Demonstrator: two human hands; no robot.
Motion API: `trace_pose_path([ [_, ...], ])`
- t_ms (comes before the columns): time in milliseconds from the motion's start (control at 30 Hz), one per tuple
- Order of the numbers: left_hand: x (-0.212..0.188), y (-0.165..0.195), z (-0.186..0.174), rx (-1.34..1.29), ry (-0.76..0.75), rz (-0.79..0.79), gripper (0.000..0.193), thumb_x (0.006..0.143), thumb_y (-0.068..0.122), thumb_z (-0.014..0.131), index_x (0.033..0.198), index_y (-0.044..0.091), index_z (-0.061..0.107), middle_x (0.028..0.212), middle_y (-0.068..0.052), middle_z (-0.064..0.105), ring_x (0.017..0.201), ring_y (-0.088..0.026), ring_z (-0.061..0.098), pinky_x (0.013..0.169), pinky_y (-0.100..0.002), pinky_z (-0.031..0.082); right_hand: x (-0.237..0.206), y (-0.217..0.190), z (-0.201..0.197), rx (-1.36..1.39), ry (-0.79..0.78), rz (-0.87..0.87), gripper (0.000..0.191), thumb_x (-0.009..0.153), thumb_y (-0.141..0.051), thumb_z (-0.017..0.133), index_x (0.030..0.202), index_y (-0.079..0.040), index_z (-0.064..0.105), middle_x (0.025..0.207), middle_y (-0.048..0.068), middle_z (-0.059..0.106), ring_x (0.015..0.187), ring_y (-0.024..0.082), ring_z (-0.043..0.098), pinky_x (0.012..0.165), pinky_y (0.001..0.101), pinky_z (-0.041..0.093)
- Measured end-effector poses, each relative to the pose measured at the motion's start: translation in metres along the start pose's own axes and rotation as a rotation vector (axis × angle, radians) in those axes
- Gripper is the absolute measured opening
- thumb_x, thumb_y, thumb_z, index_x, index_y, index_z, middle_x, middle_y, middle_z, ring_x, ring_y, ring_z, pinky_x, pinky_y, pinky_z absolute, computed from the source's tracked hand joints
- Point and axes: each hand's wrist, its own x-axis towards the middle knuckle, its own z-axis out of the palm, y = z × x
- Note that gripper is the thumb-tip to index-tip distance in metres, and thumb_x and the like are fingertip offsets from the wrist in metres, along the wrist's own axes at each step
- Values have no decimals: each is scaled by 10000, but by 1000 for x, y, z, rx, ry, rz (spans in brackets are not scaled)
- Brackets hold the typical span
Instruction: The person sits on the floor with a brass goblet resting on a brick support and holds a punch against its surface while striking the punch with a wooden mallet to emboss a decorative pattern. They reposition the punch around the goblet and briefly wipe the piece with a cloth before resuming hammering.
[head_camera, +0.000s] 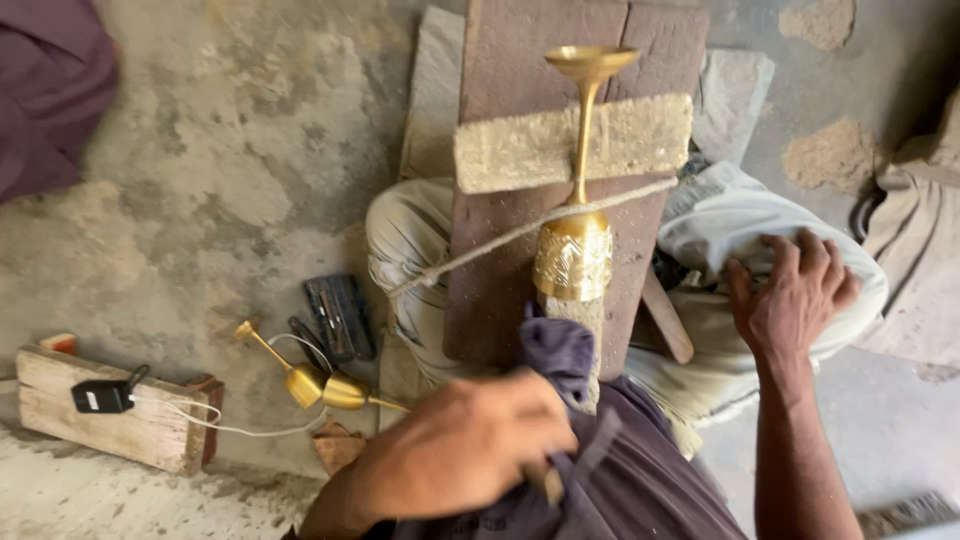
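Brass goblet tied to a wooden plank, one grip closed at its foot, the other resting open to the side.

The brass goblet (577, 200) lies lengthwise on the wooden plank (500, 200), its cup pointing away, its stem passing over a rough stone block (520, 150), and a cord (480, 250) crosses it at the engraved band. Just below its base, the left hand (465, 450) is clenched on a wooden handle (545, 482) amid purple cloth (560, 350). The right hand (790, 295) lies well apart, fingers spread flat on a pale cloth bundle (740, 220). Two small brass goblets (310, 378) lie on the floor (220, 180) near a wooden block (140, 420).
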Motion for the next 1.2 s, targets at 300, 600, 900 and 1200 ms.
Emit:
trace_pose_path([
  [300, -4, -54, 19, 484, 599, -363, 258, 956, 129, 665, 1199, 43, 670, 1054, -107, 645, 911, -336, 695, 810, -452, 561, 9, -70, 5, 544, -315, 103, 339, 969, -190, 686, 1247, 2, 659, 1131, 236, 700, 950, 341, 694, 824, 439, 548],
  [600, 32, -57, 20, -342, 748, -201, 197, 1099, 181, 571, 1134, -1, 504, 1036, -94, 752, 934, -126, 809, 779, -285, 671, 18, -89, 9, 473, -431, 141, 460, 952, -185, 684, 1353, 24, 597, 1166, 288, 658, 1064, 452, 625, 929, 526, 499],
  [900, 79, -51, 16, -195, 666, 34, 355, 986, 130, 791, 1240, 14, 572, 1141, -88, 672, 982, -146, 764, 796, -283, 663, 16, -66, 0, 559, -793, 279, 731, 789, -275, 680, 1409, 78, 516, 1195, 319, 676, 1054, 423, 687, 954, 488, 527],
  [1200, 101, -46, 13, 205, 522, 75, 439, 923, 248, 831, 1245, 41, 617, 948, -85, 655, 781, -214, 705, 655, -356, 585, -21, -11, -73, 599, -612, 597, 613, 760, -173, 865, 1255, 60, 588, 1058, 244, 720, 883, 318, 712, 798, 463, 609],
])
